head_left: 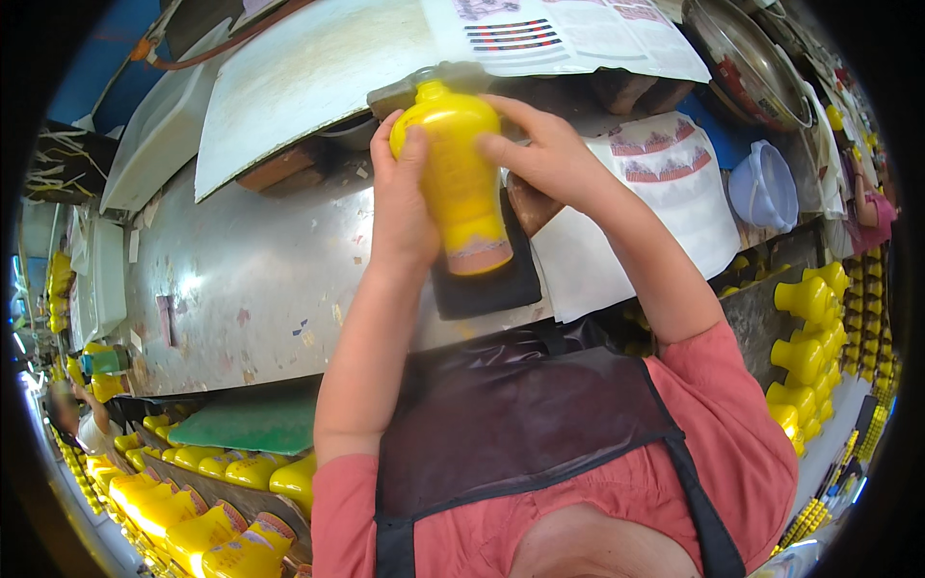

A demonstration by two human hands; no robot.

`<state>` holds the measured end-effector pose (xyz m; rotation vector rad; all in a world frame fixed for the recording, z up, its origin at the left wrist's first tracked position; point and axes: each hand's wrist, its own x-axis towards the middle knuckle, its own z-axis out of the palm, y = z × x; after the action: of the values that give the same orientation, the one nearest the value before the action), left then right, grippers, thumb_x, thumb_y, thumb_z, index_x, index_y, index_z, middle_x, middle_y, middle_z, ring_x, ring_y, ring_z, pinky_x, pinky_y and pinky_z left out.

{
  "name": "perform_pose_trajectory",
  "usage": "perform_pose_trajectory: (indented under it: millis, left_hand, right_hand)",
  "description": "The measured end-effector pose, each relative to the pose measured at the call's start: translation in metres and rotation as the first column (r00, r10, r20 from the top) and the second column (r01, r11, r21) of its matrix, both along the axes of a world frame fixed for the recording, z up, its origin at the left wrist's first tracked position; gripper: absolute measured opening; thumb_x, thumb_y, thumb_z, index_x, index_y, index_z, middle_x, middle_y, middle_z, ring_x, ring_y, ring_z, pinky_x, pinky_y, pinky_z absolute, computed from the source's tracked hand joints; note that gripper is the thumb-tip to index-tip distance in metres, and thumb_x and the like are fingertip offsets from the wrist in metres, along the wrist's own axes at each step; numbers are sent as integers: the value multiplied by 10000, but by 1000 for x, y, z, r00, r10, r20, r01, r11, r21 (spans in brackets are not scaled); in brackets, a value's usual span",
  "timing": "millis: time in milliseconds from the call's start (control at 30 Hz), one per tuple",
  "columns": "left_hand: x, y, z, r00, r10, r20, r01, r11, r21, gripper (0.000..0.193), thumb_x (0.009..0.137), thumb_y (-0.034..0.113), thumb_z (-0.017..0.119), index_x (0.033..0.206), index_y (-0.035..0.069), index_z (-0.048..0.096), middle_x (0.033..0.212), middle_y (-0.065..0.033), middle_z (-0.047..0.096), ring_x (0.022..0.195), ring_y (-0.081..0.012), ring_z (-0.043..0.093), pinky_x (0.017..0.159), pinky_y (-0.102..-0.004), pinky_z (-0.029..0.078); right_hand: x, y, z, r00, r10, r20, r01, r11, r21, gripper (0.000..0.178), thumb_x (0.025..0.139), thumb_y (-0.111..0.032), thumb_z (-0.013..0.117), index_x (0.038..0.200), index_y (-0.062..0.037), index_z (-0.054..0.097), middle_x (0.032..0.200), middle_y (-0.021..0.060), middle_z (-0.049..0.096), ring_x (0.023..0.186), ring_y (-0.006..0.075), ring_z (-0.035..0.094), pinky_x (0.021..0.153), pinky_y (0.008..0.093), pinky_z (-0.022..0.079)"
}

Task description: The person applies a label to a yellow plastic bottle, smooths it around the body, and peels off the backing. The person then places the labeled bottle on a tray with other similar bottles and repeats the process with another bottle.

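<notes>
A glossy yellow vase-shaped bottle (451, 178) is held upright, slightly tilted, over the metal worktop. It has a narrow neck, a broad shoulder and a reddish patterned band around its foot. My left hand (401, 197) grips its left side, thumb laid along the front. On the opposite side my right hand (544, 154) presses its thumb and fingers to the shoulder. Beneath the foot lies a black pad (489, 297). Right of the bottle, a white sheet (588, 255) carries reddish printed transfers (665, 159).
A pale board (308, 101) spans the back, with a brick (277, 170) under its edge. A blue-white bucket (763, 188) and a metal basin (747, 63) stand right. Yellow bottles fill racks at lower left (183, 515) and right (805, 356). Another person (92, 424) is far left.
</notes>
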<state>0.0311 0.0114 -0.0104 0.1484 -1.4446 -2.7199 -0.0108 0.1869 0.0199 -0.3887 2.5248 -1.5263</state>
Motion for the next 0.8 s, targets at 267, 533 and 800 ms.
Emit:
perform_pose_trajectory:
  millis: [267, 533, 800]
  left_hand:
    - [6, -20, -8, 992, -122, 36, 100, 919, 381, 795, 929, 686, 537, 1476, 111, 492, 1418, -144, 594, 1277, -331, 597, 1095, -497, 475]
    - [11, -21, -10, 984, -162, -73, 178, 874, 452, 837, 907, 716, 524, 1492, 121, 465, 1427, -149, 575, 1293, -343, 579, 1101, -508, 472]
    - [14, -14, 0, 985, -143, -97, 172, 866, 469, 838, 894, 736, 523, 1465, 125, 474, 1385, -138, 591, 1261, -333, 592, 1093, -500, 479]
  right_hand:
    - [3, 17, 31, 907, 263, -328, -256, 964, 67, 613, 844, -203, 748, 1440, -181, 607, 846, 73, 697, 565, 52, 505, 550, 248, 474]
    - [17, 11, 40, 916, 202, -347, -196, 979, 51, 647, 792, -265, 825, 1404, -169, 638, 785, 60, 681, 560, 49, 513, 543, 245, 474]
    - [27, 8, 51, 927, 160, -338, -167, 986, 9, 677, 763, -421, 844, 1330, -98, 668, 913, 136, 712, 777, 228, 658, 710, 322, 531]
